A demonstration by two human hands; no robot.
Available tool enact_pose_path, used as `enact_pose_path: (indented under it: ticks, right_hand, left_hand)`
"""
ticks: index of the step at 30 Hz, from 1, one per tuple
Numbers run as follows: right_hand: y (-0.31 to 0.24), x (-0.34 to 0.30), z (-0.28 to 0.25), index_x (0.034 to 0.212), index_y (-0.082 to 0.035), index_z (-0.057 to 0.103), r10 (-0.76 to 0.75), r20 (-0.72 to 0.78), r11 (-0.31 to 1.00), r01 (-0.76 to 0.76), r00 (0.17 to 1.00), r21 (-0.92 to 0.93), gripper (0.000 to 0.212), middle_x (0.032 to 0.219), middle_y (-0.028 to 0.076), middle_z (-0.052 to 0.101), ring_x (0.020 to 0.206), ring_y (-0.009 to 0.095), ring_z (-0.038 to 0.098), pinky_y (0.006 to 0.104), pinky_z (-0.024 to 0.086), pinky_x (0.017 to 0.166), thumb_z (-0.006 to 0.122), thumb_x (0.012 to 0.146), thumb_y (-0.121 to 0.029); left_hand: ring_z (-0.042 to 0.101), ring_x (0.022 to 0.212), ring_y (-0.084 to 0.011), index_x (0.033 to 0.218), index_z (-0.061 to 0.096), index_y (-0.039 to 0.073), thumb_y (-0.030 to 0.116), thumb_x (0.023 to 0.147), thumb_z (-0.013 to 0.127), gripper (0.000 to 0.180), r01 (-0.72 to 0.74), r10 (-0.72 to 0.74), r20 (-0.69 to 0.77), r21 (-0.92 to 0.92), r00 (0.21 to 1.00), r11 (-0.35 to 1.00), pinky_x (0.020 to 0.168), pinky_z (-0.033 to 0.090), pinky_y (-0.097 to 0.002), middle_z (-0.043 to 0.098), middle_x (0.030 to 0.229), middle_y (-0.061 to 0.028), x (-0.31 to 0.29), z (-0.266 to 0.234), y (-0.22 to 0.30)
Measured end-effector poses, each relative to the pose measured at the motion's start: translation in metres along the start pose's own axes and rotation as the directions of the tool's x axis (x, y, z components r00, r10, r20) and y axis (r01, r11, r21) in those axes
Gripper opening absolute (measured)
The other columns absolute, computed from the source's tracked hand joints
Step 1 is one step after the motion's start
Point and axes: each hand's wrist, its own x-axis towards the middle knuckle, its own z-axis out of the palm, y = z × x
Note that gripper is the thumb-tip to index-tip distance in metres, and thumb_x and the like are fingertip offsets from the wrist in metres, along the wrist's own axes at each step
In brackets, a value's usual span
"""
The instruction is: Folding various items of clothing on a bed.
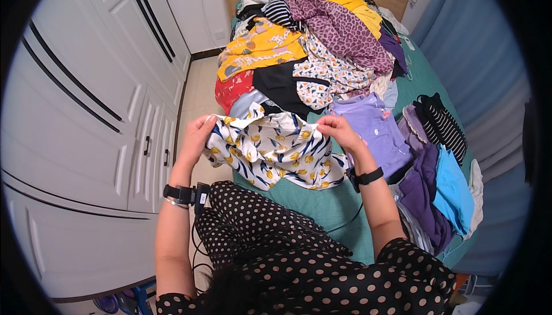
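Garment (276, 148), white with yellow and navy floral print, stretched above green bed (333, 205), its top edge pinched by left hand (198, 136) and right hand (339, 131), fingers closed, forearms raised.

Head camera, looking steeply down, close over bed (339, 205).

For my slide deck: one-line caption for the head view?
Left hand and right hand hold up a floral shirt over a bed piled with clothes.
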Motion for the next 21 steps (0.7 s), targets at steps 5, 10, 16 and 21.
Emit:
enact_pose_path:
  ticks: [5, 10, 16, 21]
  right_hand:
    - [-0.08, 0.028, -0.015, 0.089, -0.002, 0.063, -0.291, -0.074, 0.944, 0.274, 0.954, -0.182, 0.013, 0.082, -0.006, 0.055, 0.078, 0.003, 0.047, 0.0194, 0.04, 0.069, 0.057, 0.091, -0.014]
    - [-0.213, 0.032, -0.01, 0.097, -0.001, 0.066, -0.629, -0.065, 0.722, 0.551, 0.775, -0.42, 0.017, 0.084, -0.002, 0.06, 0.082, 0.006, 0.053, 0.0208, 0.044, 0.073, 0.056, 0.092, -0.014]
    - [-0.291, 0.01, -0.02, 0.097, -0.005, 0.07, -0.779, 0.302, 0.198, 0.673, 0.55, -0.713, 0.018, 0.079, 0.002, 0.061, 0.074, 0.011, 0.055, 0.0246, 0.045, 0.065, 0.069, 0.079, -0.006]
    - [-0.311, -0.013, -0.019, 0.095, 0.001, 0.067, -0.886, 0.102, 0.228, 0.615, 0.453, -0.755, 0.016, 0.074, -0.001, 0.063, 0.068, 0.004, 0.054, 0.019, 0.045, 0.061, 0.063, 0.089, -0.014]
  left_hand:
    - [0.052, 0.07, -0.0028, 0.091, 0.067, 0.001, 0.029, 0.092, 0.058, 0.03, -0.204, 0.217, -0.044, 0.206, 0.975, 0.957, 0.063, 0.042, -0.0192, 0.062, 0.079, 0.0035, 0.007, -0.024, 0.067]
    - [0.052, 0.07, -0.0031, 0.088, 0.067, 0.004, 0.034, 0.091, 0.058, 0.031, -0.405, 0.46, -0.082, 0.355, 0.884, 0.842, 0.065, 0.041, -0.0188, 0.061, 0.078, 0.0044, -0.014, -0.03, 0.177]
    - [0.056, 0.067, -0.0051, 0.094, 0.069, 0.004, 0.039, 0.089, 0.06, 0.036, -0.551, 0.618, 0.024, 0.48, 0.786, 0.682, 0.062, 0.043, -0.0173, 0.063, 0.077, 0.002, -0.037, -0.049, 0.256]
    - [0.056, 0.067, -0.0048, 0.095, 0.069, 0.003, 0.037, 0.091, 0.059, 0.036, -0.583, 0.666, 0.033, 0.516, 0.745, 0.627, 0.061, 0.044, -0.0171, 0.063, 0.077, 0.001, -0.049, -0.05, 0.266]
